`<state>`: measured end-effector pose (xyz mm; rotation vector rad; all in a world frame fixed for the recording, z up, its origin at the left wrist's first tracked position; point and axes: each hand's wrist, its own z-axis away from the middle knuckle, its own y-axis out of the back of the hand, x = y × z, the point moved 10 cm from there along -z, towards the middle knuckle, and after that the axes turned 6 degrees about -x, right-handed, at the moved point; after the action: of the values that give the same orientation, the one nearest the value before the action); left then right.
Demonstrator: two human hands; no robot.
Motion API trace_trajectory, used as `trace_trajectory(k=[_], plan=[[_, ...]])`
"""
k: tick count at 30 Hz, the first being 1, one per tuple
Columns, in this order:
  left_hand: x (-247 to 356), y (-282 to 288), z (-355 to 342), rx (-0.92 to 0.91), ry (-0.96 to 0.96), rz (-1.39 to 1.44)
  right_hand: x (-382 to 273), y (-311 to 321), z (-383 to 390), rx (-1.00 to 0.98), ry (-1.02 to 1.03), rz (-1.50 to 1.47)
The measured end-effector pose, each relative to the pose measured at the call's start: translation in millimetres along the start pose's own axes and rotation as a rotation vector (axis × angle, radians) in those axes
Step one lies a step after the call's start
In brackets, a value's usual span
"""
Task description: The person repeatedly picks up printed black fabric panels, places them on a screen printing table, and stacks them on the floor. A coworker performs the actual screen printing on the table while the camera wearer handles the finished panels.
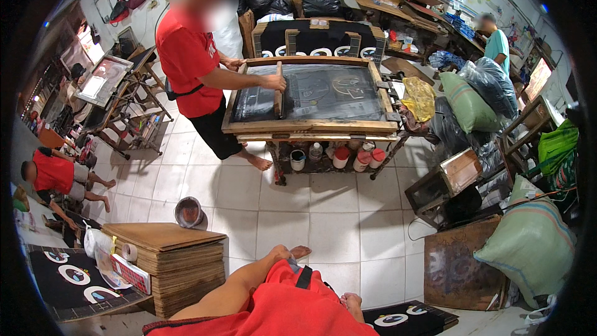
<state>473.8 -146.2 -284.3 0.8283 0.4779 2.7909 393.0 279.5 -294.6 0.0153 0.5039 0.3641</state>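
Note:
My left hand (282, 253) rests at my grey-blue shorts (293, 265), near my bare foot (303, 251). Its fingers are mostly hidden. Lower right, my right hand (352, 303) shows only in part beside my red shirt (292, 305), its fingers curled; I cannot make out anything in them. Black printed panels (404, 318) with white oval shapes lie closest to the right hand. Left of my forearm stands a tall stack of brown boards (189, 267). A roll of tape (129, 252) and a red-and-white box (132, 274) sit beside it, by another black printed panel (78, 277).
Ahead, a person in red (186, 56) draws a squeegee (279, 90) over a wooden-framed printing screen (311, 126). Tubs (340, 157) stand below it. A bucket (189, 213) sits on the tiles. Green sacks (528, 242) lie right. Other people (53, 171) are around the room.

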Motion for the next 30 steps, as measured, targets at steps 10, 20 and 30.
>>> trace_trajectory(k=[10,20,30], plan=[[0,4,-2,0.006,0.005,-0.068,-5,-7,6,-0.016,0.025,-0.009],[-3,4,-1,0.013,-0.007,0.021,-5,-7,4,-0.002,0.061,-0.037],[-12,1,-9,0.035,0.007,0.001,-8,-7,8,-0.006,0.075,-0.05]])
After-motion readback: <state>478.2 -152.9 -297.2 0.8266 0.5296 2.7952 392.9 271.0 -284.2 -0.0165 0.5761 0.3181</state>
